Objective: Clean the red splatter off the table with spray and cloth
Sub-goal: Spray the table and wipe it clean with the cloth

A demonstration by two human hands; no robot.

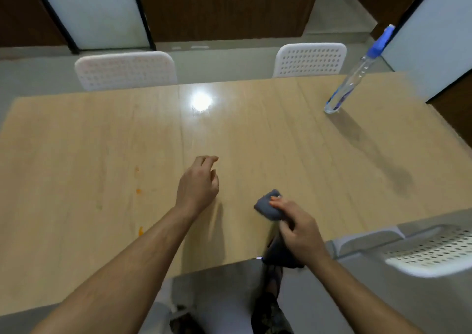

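I see orange-red splatter [138, 190] in small spots at the left of the counter [255, 134]; my left hand [198, 185] hovers mid-counter, grip loose, fingers softly curled, holding nothing; my right hand [297, 227] pinches the grey cloth [268, 207] near the front edge; the spray bottle [357, 72] stands far right, well apart from both hands.

white perforated chairs [310, 59], dark wood wall [224, 7]
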